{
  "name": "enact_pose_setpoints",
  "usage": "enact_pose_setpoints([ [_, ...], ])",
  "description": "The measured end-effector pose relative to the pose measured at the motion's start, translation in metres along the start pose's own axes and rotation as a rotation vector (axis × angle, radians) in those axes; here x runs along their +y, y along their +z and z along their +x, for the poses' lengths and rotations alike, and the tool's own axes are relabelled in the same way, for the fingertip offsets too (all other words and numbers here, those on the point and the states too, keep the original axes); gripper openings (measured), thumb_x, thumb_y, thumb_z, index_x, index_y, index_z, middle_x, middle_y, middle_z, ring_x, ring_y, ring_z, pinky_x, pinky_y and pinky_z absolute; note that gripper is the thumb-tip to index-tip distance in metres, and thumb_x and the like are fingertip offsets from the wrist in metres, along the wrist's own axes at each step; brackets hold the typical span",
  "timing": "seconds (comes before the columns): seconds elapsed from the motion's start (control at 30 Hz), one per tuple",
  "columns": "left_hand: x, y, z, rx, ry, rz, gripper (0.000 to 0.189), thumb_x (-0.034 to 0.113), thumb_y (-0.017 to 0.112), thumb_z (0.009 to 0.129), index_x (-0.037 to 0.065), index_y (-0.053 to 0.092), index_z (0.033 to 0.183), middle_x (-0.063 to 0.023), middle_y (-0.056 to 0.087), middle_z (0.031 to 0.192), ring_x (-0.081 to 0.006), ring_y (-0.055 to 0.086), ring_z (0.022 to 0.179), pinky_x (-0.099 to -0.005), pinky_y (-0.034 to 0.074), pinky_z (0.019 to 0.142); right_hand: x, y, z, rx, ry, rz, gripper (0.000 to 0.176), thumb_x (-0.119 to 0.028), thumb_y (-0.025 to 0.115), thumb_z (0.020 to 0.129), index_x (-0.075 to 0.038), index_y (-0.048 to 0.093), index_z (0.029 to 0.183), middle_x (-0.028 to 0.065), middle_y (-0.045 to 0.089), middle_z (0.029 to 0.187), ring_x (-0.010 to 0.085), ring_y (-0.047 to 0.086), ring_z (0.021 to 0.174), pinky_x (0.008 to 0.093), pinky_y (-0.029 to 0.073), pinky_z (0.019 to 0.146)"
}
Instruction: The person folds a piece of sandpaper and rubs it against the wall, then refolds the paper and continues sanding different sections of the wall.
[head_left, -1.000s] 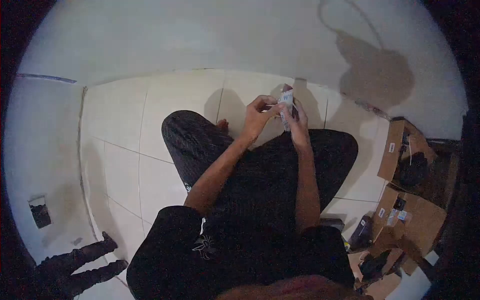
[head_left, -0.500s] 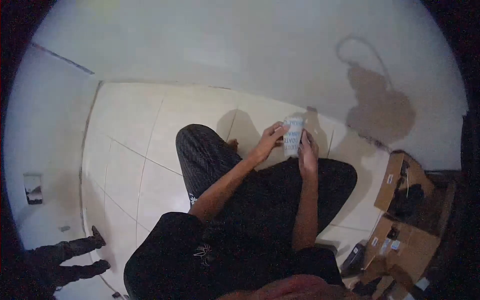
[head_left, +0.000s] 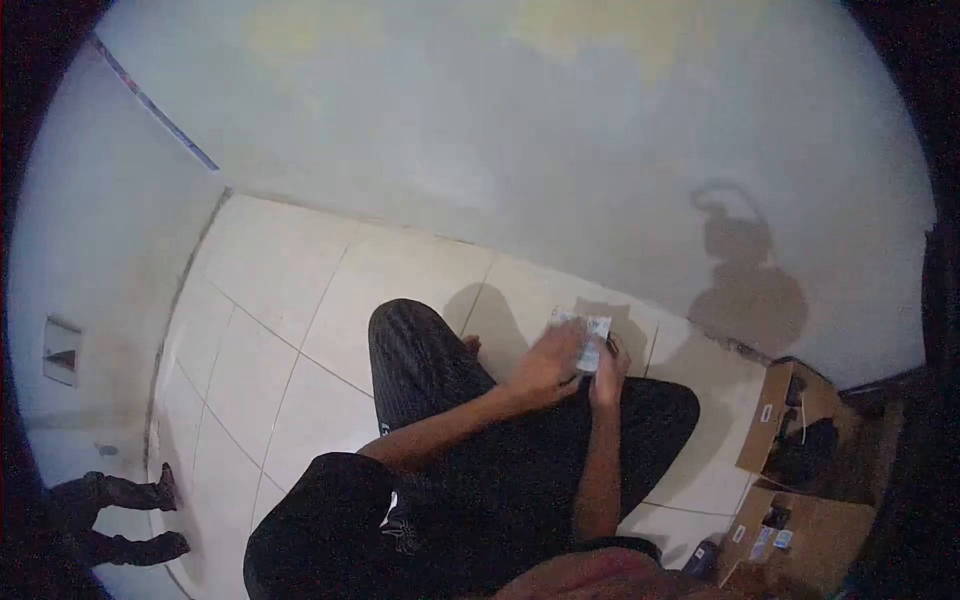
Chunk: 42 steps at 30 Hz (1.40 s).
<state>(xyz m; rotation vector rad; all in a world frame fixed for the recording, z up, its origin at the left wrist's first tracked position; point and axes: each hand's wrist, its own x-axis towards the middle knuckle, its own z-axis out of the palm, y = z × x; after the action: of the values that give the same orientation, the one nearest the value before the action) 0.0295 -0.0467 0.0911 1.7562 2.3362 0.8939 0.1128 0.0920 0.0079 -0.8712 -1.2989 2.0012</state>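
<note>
A small white packet with blue lettering [head_left: 598, 328] is held above my crossed legs. My right hand [head_left: 609, 370] grips its right and lower side, thumb along the edge. Across the packet's left half and face lies my left hand [head_left: 552, 358], its fingers smeared by motion, so I cannot tell how they close on it. Those fingers hide much of the lettering. Just below the hands is my dark-trousered lap [head_left: 520, 440].
Pale floor tiles [head_left: 300, 300] surround my legs, with a wall [head_left: 430, 110] close ahead. To the right stand open cardboard boxes [head_left: 790, 540] holding dark items. Another person's dark-trousered legs [head_left: 120, 505] show at the lower left.
My left hand has moved from the packet's left edge across its face. The view has shifted, so hands and packet appear lower. My right hand keeps its grip.
</note>
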Motion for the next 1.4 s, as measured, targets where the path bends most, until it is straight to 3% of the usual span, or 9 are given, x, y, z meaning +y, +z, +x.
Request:
enact_pose_setpoints([
  [0.17, -0.014, 0.030, -0.005, 0.012, 0.062, 0.172, 0.071, 0.013, 0.059, 0.080, -0.005, 0.028, 0.141, -0.0230, 0.026, 0.150, -0.0426, 0.031, 0.134, -0.0482, 0.026, 0.112, -0.037, 0.021, -0.014, -0.159, -0.036, -0.003, 0.026, -0.014, 0.063, 0.088, 0.001, 0.059, 0.108, 0.0061, 0.062, 0.104, 0.0154, 0.057, 0.097, 0.0300, 0.045, 0.083],
  [0.33, -0.028, 0.027, -0.001, -0.017, -0.094, -0.056, 0.060, -0.003, 0.054, 0.076, -0.004, 0.041, 0.135, -0.0268, 0.050, 0.129, -0.0397, 0.047, 0.121, -0.0460, 0.037, 0.104, -0.064, 0.024, -0.024, -0.009, 0.061, -0.145, 0.037, -0.030, 0.060, 0.092, 0.000, 0.055, 0.112, 0.0062, 0.059, 0.109, 0.0158, 0.056, 0.099, 0.0313, 0.047, 0.082],
  [0.4, -0.040, 0.035, -0.010, -0.061, -0.206, -0.091, 0.057, -0.003, 0.054, 0.076, -0.003, 0.044, 0.132, -0.0266, 0.054, 0.121, -0.0401, 0.050, 0.115, -0.0460, 0.040, 0.099, -0.073, 0.015, -0.028, 0.191, -0.237, -0.064, 0.043, -0.038, 0.055, 0.092, -0.001, 0.054, 0.114, 0.0069, 0.057, 0.111, 0.0206, 0.056, 0.101, 0.0377, 0.049, 0.082],
  [0.53, -0.023, 0.020, -0.001, -0.048, -0.395, -0.268, 0.040, 0.000, 0.052, 0.079, -0.005, 0.052, 0.119, -0.0274, 0.058, 0.104, -0.0433, 0.054, 0.101, -0.0483, 0.044, 0.088, -0.200, 0.013, -0.085, -0.280, -1.053, 0.559, 0.060, -0.048, 0.050, 0.090, -0.005, 0.041, 0.131, 0.0160, 0.050, 0.128, 0.0327, 0.048, 0.116, 0.0540, 0.033, 0.100],
  [0.57, -0.024, 0.024, -0.002, -0.092, -0.389, -0.283, 0.040, 0.000, 0.052, 0.079, -0.005, 0.052, 0.119, -0.0274, 0.058, 0.104, -0.0433, 0.054, 0.101, -0.0483, 0.044, 0.088, -0.234, 0.037, -0.123, -0.027, -1.092, 0.775, 0.064, -0.049, 0.049, 0.090, -0.004, 0.040, 0.135, 0.0170, 0.048, 0.131, 0.0347, 0.048, 0.115, 0.0549, 0.031, 0.102],
  [0.6, -0.025, 0.031, -0.002, -0.051, -0.355, -0.273, 0.031, 0.002, 0.051, 0.083, -0.005, 0.054, 0.112, -0.0276, 0.059, 0.100, -0.0439, 0.054, 0.099, -0.0491, 0.044, 0.086, -0.271, 0.053, -0.148, -0.142, -1.246, 0.850, 0.068, -0.049, 0.050, 0.090, 0.000, 0.037, 0.136, 0.0216, 0.044, 0.134, 0.0364, 0.046, 0.117, 0.0568, 0.031, 0.102],
  [0.63, -0.025, 0.037, 0.001, -0.005, -0.310, -0.261, 0.023, 0.004, 0.049, 0.086, -0.006, 0.056, 0.105, -0.0279, 0.059, 0.096, -0.0445, 0.054, 0.097, -0.0500, 0.043, 0.085, -0.296, 0.068, -0.166, -0.096, -1.257, 0.818, 0.068, -0.049, 0.050, 0.090, 0.000, 0.037, 0.136, 0.0216, 0.044, 0.134, 0.0364, 0.046, 0.117, 0.0568, 0.031, 0.102],
  [0.77, -0.016, 0.037, 0.002, 0.073, -0.115, -0.230, 0.018, 0.007, 0.047, 0.089, -0.007, 0.056, 0.098, -0.0288, 0.059, 0.092, -0.0463, 0.053, 0.094, -0.0518, 0.042, 0.081, -0.356, 0.114, -0.203, -0.703, -1.222, 1.233, 0.068, -0.044, 0.052, 0.088, 0.007, 0.039, 0.132, 0.0295, 0.040, 0.132, 0.0370, 0.041, 0.120, 0.0567, 0.029, 0.104],
  [1.4, -0.039, 0.056, -0.003, 0.165, -0.130, -0.290, 0.017, 0.001, 0.047, 0.087, -0.007, 0.051, 0.101, -0.0281, 0.053, 0.087, -0.0457, 0.050, 0.086, -0.0522, 0.039, 0.078, -0.334, 0.156, -0.208, -0.590, -1.226, 0.999, 0.063, -0.041, 0.054, 0.087, 0.002, 0.038, 0.131, 0.0248, 0.041, 0.130, 0.0346, 0.043, 0.117, 0.0552, 0.034, 0.100],
])
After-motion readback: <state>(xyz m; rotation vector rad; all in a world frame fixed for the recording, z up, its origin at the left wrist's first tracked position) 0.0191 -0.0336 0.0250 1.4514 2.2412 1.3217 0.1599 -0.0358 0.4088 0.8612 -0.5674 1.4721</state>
